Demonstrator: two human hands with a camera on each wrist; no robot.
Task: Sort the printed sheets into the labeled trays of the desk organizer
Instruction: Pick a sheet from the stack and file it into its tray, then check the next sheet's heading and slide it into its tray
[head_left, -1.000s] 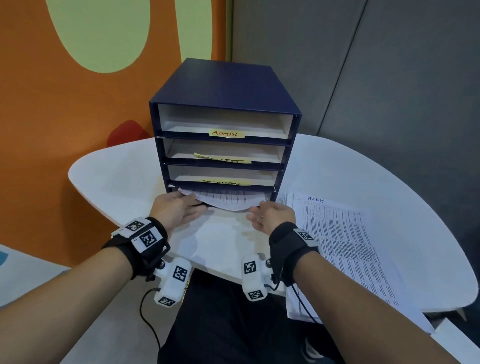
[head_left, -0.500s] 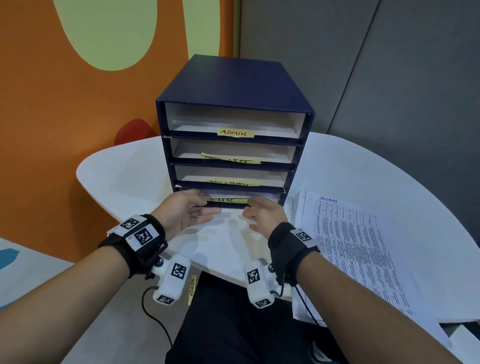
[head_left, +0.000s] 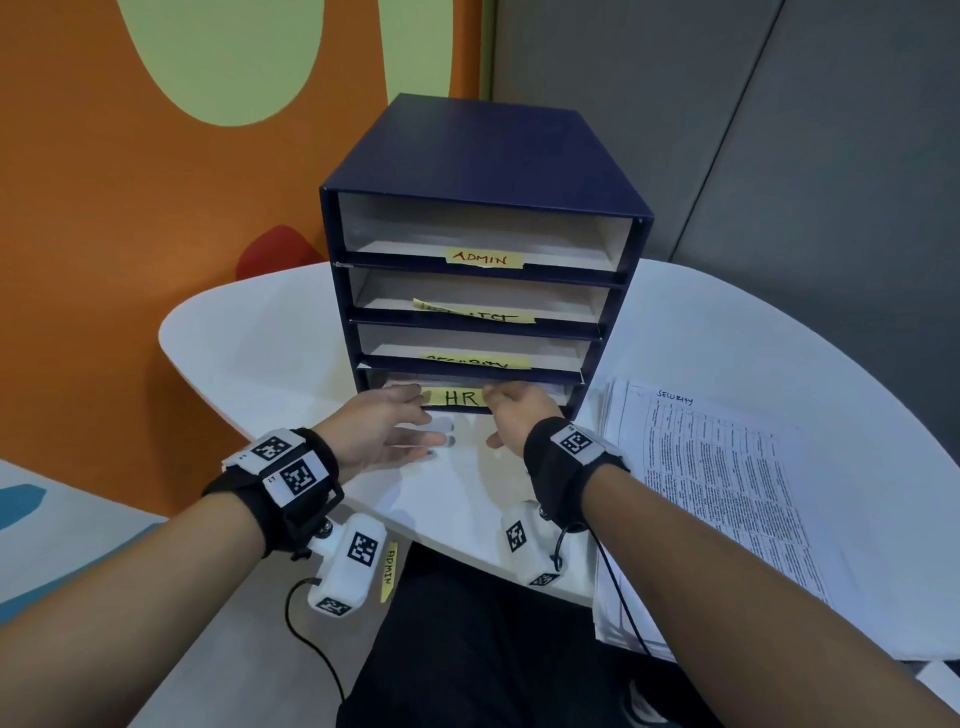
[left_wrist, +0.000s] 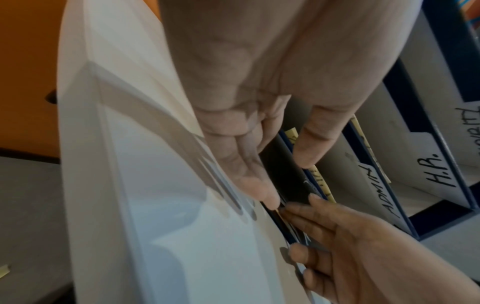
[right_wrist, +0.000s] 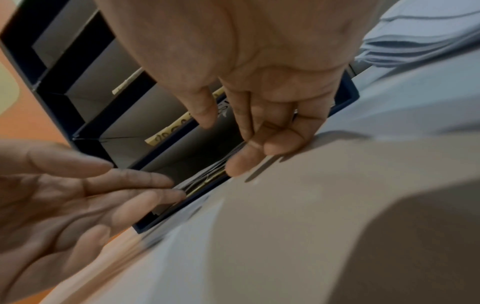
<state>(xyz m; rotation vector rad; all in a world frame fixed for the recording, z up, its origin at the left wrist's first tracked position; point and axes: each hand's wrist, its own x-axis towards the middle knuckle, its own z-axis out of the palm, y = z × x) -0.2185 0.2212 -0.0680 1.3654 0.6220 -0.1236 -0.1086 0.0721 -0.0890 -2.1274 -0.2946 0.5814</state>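
Note:
The dark blue desk organizer (head_left: 483, 150) stands on the white table (head_left: 249, 343) with four stacked trays carrying yellow labels, ADMIN (head_left: 483, 257) on top and HR (head_left: 460, 397) at the bottom. White sheets (head_left: 553, 391) lie inside the HR tray, their edges showing as the sheets (right_wrist: 207, 174) between both hands. My left hand (head_left: 384, 426) is at the tray's front left, fingers straight and holding nothing. My right hand (head_left: 514, 410) is at the front right, and its fingertips (right_wrist: 239, 164) touch the sheet edges. A stack of printed sheets (head_left: 717, 499), headed SECURITY, lies to the right.
An orange wall is on the left and grey panels rise behind the organizer. A loose yellow ADMIN note (head_left: 388, 571) shows below the table's front edge. The paper stack overhangs the table's near edge at the right.
One second ago sheets stuck out of the bottom tray under both hands. They have since slid fully inside, the HR label is uncovered, and the left hand has drawn back a little.

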